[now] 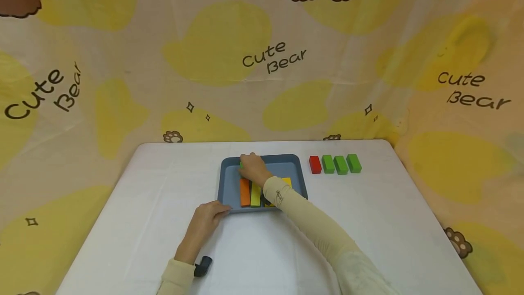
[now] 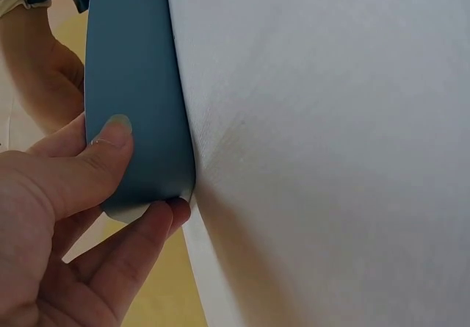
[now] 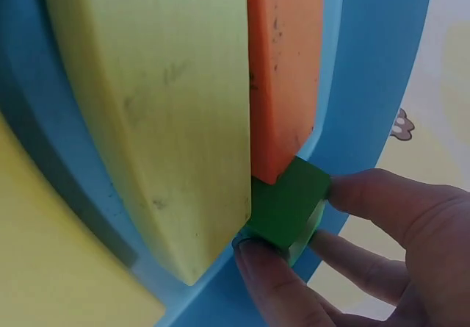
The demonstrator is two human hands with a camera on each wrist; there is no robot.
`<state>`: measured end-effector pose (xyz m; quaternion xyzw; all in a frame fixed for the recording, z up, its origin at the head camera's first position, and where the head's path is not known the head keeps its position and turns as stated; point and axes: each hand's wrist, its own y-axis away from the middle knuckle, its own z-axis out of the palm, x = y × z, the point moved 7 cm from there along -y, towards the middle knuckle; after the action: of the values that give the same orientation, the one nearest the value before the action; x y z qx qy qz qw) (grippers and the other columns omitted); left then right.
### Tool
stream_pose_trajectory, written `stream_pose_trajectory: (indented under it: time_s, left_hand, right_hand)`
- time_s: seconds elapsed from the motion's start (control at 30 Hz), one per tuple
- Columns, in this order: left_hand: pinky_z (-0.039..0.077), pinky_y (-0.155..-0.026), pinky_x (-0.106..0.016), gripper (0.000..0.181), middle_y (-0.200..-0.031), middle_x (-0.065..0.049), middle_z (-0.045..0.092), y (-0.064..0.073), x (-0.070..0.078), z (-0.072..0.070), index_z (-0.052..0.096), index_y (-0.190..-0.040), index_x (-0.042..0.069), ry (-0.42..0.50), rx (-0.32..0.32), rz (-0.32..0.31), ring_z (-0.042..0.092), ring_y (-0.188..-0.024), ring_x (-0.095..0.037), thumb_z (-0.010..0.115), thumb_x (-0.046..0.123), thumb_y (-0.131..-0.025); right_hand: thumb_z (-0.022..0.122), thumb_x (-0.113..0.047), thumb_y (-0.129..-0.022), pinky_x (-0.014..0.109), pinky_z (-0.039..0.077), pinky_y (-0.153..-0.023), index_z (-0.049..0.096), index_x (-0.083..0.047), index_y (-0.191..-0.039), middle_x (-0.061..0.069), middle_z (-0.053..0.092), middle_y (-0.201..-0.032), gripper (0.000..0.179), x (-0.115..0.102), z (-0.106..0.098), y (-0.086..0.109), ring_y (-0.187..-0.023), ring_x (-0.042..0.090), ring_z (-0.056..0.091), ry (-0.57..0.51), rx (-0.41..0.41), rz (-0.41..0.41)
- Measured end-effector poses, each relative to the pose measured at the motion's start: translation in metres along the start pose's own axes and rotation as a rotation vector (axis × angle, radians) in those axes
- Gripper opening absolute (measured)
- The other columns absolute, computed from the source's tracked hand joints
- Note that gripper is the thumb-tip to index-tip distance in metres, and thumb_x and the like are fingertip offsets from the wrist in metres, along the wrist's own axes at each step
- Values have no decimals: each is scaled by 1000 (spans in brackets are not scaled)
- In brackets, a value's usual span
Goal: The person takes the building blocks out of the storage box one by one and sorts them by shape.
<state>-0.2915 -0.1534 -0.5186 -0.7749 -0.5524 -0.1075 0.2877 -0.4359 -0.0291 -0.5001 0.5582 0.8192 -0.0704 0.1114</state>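
A blue-grey tray (image 1: 229, 188) lies on the table. My left hand (image 1: 206, 217) grips its near left corner; in the left wrist view the thumb presses the tray wall (image 2: 136, 62) and the fingertips curl around the corner. Over the tray's left part, my right hand (image 1: 254, 170) pinches a small green block (image 3: 290, 202) between thumb and fingers. That block is at the ends of an orange block (image 1: 244, 192) and a pale yellow-green block (image 1: 255, 194), which lie side by side in the tray. Farther right is a yellow block (image 1: 288, 181), partly hidden by my right sleeve.
To the right of the tray, a red block (image 1: 314, 165) and three green blocks (image 1: 340, 165) stand in a row on the white table (image 1: 163, 185). A patterned cloth (image 1: 229, 44) hangs behind the table. My right forearm (image 1: 315, 226) crosses over the tray's near right edge.
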Motion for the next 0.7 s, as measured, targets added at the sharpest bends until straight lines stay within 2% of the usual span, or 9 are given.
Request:
stream_pose_trajectory:
  time_s: [0.33, 0.57, 0.7]
  left_hand:
    - [52, -60, -22, 15, -76, 0, 72, 1, 1, 0, 80, -88, 10, 2, -2, 3, 65, -67, -12, 79, 2, -76]
    - [53, -60, -21, 14, -77, -1, 73, 1, 2, 1, 80, -88, 10, 6, 3, 7, 66, -68, -13, 79, 2, -76]
    - [53, -61, -22, 14, -77, 0, 73, 2, 1, 1, 80, -89, 10, 0, -5, 6, 65, -68, -12, 79, 3, -77]
  right_hand:
    - [69, -22, -91, 30, 49, -65, 67, -6, -103, 8, 65, -88, 20, 1, 1, 0, -81, 20, 58, -13, -7, 3]
    - [73, -21, -88, 26, 44, -59, 68, -7, -96, 6, 65, -82, 16, 5, -2, 2, -74, 18, 54, -32, 27, -18]
    - [74, -21, -86, 25, 46, -61, 69, -7, -102, 6, 67, -86, 22, 9, -7, 5, -75, 18, 56, -71, 19, -23]
